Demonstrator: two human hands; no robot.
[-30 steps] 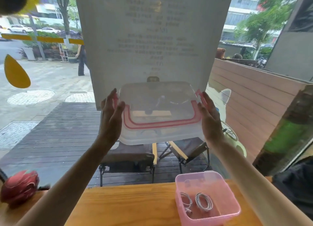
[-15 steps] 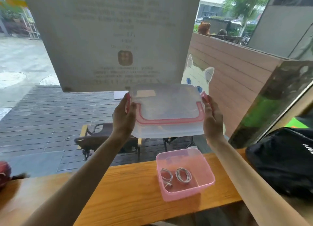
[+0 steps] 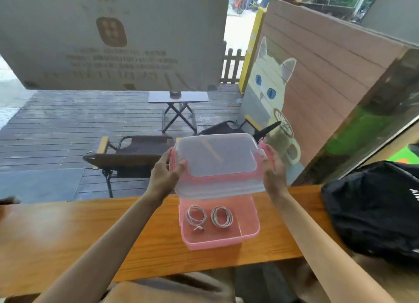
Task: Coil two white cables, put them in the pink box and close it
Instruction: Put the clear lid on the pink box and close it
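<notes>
The pink box (image 3: pixel 249 233) stands open on the wooden counter (image 3: pixel 68 239). Two coiled white cables lie side by side on its floor: the left cable (image 3: pixel 196 217) and the right cable (image 3: pixel 222 216). A clear lid with a pink rim (image 3: pixel 217 164) hovers just above the box's far edge, tilted towards me. My left hand (image 3: pixel 164 174) grips the lid's left side and my right hand (image 3: pixel 273 170) grips its right side. The lid hides the back rim of the box.
A black bag (image 3: pixel 374 212) lies on the counter right of the box. Beyond the glass are a dark folding chair (image 3: pixel 133 157), a small folding table (image 3: pixel 179 98) and a cat painted on the wooden wall (image 3: pixel 269 84).
Both hands have brought the lid down from chest height to just above the box. My view has tipped downward, so the counter and box now sit nearer the middle.
</notes>
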